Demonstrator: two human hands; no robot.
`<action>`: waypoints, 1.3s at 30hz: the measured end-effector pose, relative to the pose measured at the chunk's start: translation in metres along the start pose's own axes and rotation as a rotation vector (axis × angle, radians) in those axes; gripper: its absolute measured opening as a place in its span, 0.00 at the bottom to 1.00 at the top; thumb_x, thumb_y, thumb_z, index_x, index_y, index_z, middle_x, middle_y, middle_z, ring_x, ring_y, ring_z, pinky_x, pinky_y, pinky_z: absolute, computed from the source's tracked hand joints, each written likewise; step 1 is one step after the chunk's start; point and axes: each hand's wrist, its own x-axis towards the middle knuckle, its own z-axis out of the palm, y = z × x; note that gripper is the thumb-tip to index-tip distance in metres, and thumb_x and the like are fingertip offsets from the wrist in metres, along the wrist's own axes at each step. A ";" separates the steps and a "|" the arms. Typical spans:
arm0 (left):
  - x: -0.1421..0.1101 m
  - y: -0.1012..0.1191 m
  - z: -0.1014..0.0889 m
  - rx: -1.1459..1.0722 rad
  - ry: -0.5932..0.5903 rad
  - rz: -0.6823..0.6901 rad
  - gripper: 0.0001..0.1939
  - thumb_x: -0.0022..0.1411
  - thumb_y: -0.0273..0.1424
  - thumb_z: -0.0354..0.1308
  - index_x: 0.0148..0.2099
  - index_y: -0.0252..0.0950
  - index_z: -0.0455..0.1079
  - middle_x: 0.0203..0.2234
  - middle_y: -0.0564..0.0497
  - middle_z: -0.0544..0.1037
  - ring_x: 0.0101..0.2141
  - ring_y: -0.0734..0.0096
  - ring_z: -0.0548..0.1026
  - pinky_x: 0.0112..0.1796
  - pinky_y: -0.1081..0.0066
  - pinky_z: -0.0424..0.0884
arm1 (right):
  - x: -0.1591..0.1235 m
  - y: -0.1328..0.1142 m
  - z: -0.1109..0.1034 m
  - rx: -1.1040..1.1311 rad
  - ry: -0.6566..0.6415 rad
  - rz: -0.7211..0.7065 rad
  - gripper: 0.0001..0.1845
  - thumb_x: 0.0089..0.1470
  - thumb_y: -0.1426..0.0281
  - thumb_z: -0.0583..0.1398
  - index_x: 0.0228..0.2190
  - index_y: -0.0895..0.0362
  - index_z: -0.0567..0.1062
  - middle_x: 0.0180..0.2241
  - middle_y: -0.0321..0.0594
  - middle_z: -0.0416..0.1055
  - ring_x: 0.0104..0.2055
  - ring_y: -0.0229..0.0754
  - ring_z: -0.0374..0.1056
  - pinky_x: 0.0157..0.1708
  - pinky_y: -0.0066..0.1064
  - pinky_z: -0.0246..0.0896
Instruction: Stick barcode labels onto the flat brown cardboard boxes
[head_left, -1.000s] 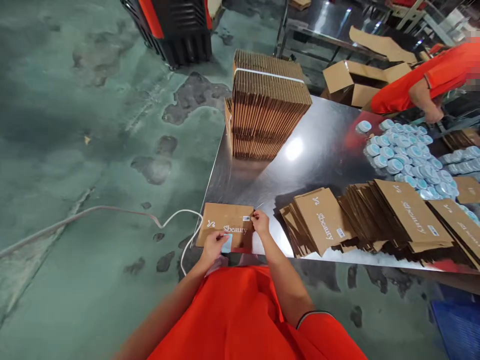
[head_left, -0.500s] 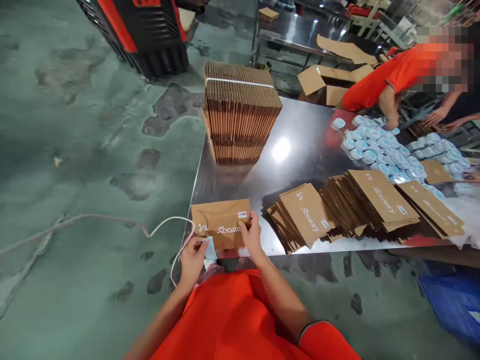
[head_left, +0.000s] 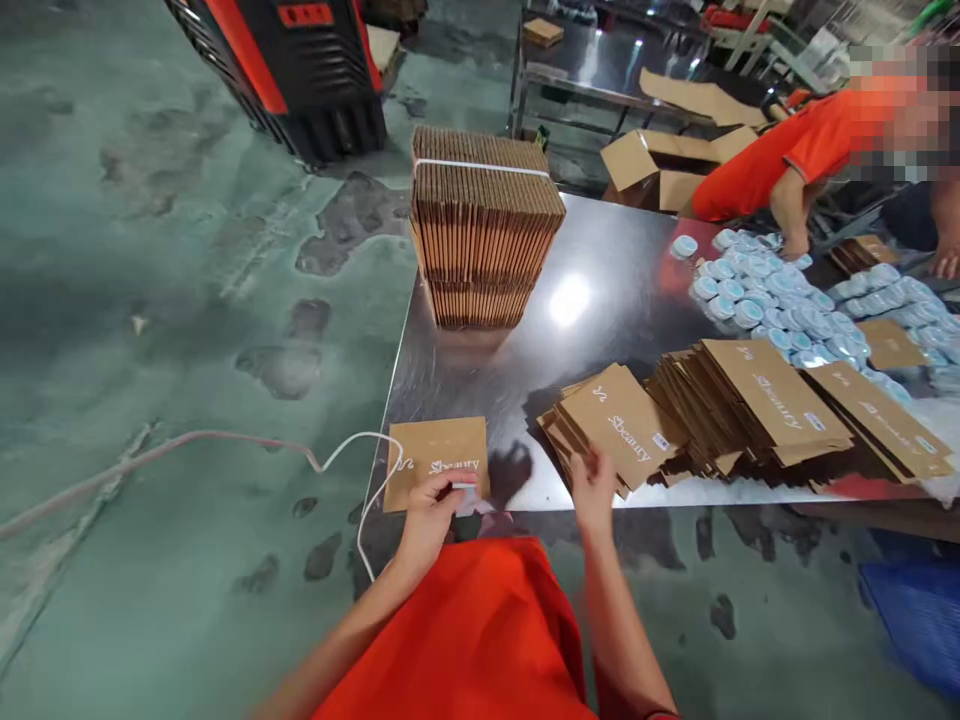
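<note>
A flat brown "Sbeauty" carton (head_left: 433, 455) lies at the near left corner of the shiny metal table (head_left: 622, 270). My left hand (head_left: 429, 512) is closed on its near edge, thumb on top beside a small pale strip. My right hand (head_left: 592, 482) is off that carton, hovering with fingers apart at the near edge of a fanned stack of the same flat cartons (head_left: 622, 425), just short of touching it. My orange shirt fills the bottom of the view.
Longer rows of flat cartons (head_left: 780, 400) run right. Several pale blue jars (head_left: 780, 290) sit behind them, and a strapped cardboard bundle (head_left: 484, 225) stands far left. A co-worker in orange (head_left: 787, 160) leans over the far right. A white cable (head_left: 225, 445) crosses the floor.
My right hand has let go of the carton's right edge and moved right to the fanned stack. The left hand has shifted onto the carton's near edge.
</note>
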 end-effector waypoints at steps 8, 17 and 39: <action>-0.006 0.014 -0.005 -0.036 -0.032 -0.007 0.11 0.49 0.33 0.60 0.36 0.36 0.75 0.37 0.47 0.81 0.41 0.60 0.76 0.46 0.61 0.69 | -0.066 -0.082 0.065 0.535 -0.701 0.039 0.12 0.51 0.62 0.60 0.37 0.54 0.73 0.32 0.37 0.71 0.31 0.38 0.67 0.33 0.30 0.64; 0.000 0.001 -0.022 0.162 0.030 -0.010 0.10 0.50 0.38 0.58 0.26 0.36 0.71 0.38 0.46 0.80 0.40 0.62 0.76 0.41 0.67 0.69 | -0.057 -0.088 0.067 0.428 -0.732 -0.067 0.06 0.51 0.68 0.59 0.29 0.56 0.74 0.31 0.37 0.69 0.31 0.37 0.65 0.31 0.28 0.60; 0.049 -0.112 -0.056 0.072 0.151 -0.240 0.17 0.42 0.44 0.59 0.26 0.34 0.71 0.19 0.52 0.73 0.20 0.72 0.67 0.23 0.72 0.62 | 0.009 0.012 0.197 -0.157 -0.511 -0.083 0.09 0.47 0.70 0.57 0.19 0.56 0.71 0.23 0.38 0.70 0.30 0.41 0.65 0.34 0.30 0.59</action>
